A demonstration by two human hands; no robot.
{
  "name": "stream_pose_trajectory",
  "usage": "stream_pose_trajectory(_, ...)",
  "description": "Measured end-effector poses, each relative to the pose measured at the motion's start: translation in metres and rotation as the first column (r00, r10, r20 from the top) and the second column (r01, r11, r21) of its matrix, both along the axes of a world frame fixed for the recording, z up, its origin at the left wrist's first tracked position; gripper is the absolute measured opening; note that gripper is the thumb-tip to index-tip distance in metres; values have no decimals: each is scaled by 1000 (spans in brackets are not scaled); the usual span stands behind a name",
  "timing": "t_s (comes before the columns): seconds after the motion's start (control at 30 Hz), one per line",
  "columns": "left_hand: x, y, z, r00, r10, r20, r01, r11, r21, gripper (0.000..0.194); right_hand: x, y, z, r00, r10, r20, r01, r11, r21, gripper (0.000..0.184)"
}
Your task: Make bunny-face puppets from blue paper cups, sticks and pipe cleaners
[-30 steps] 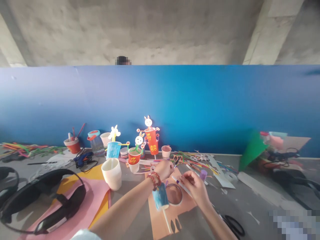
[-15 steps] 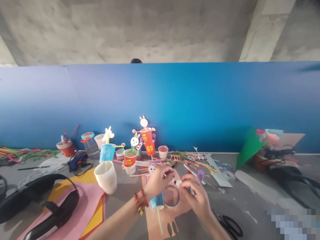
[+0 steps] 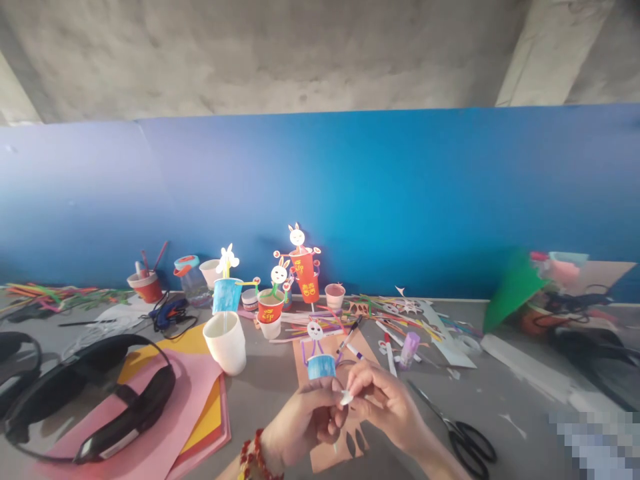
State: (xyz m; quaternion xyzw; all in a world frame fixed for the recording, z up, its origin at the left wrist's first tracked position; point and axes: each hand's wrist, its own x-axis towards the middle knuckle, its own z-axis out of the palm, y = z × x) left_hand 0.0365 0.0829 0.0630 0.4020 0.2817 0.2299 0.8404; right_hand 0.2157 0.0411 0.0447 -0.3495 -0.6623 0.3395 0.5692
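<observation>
A small white paper piece (image 3: 346, 398) sits between my two hands, pinched at its edges. My left hand (image 3: 313, 415), with red beads at the wrist, is closed on its left side. From the right, my right hand (image 3: 387, 403) grips it with thumb and forefinger. Just beyond the hands lies a blue paper cup (image 3: 321, 367) with purple pipe-cleaner arms and a white paper face (image 3: 315, 330). Under it is a brown paper sheet (image 3: 367, 347) with leaf-shaped cut-outs near its lower end, partly hidden by my hands.
Scissors (image 3: 467, 443) lie open to the right, near a purple glue stick (image 3: 410, 350) and several markers. Finished rabbit cups (image 3: 270, 313) stand at the back. A white cup (image 3: 225, 343), pink paper (image 3: 195, 400) and black headphones (image 3: 125, 400) are on the left.
Both hands have come closer together and nearer to me, and now meet at the white paper piece. The blue cup figure shows more of its face and arms.
</observation>
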Motion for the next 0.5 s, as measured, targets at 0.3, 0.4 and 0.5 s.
stream_pose_trajectory(0.3, -8, -6, -12, 995, 90, -32, -86, 992, 89, 22, 1, -14, -6, 899, -243, 364, 123, 938, 323, 20)
stream_pose_trajectory(0.4, -10, -10, -16, 984, 152, -98, -89, 879, 468, 20, -5, -20, -17, 889, -312, 335, 220, 933, 285, 17)
stream_pose_trajectory(0.5, -13, -14, -19, 932, 305, -195, 11, 515, 857, 12, -11, -25, -31, 887, -348, 305, 300, 934, 191, 14)
